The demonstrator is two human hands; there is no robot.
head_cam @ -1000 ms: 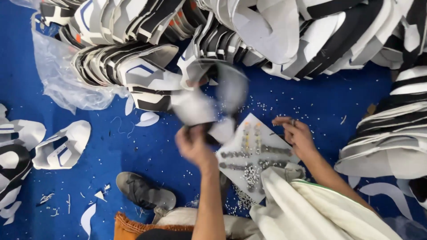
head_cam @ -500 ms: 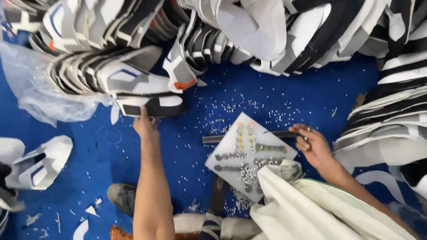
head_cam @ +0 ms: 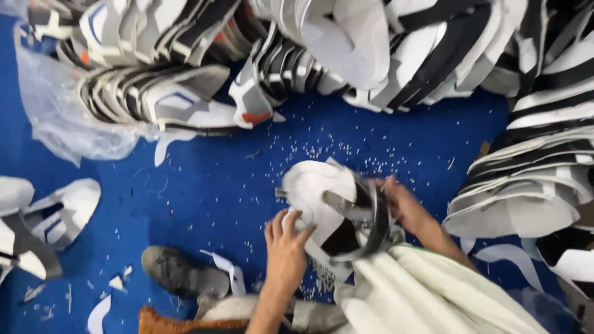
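left hand [head_cam: 286, 242] back from pile, shoe upper [head_cam: 328, 204] now held

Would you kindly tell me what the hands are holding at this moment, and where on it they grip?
Both hold one white and black shoe upper piece. The left hand grips its lower left edge; the right hand holds its right side, near the black band.

**Both hands on a shoe upper, blue floor**

The left hand [head_cam: 286, 242] grips the lower edge of a white and black shoe upper [head_cam: 331, 207]. The right hand [head_cam: 403, 204] holds its far side. White cloth [head_cam: 427, 291] lies just below the upper. Stacked shoe uppers [head_cam: 371, 49] line the top and right of the blue floor [head_cam: 204, 185]. A clear plastic bag [head_cam: 62, 124] lies at left, a grey shoe [head_cam: 182, 275] near the bottom.
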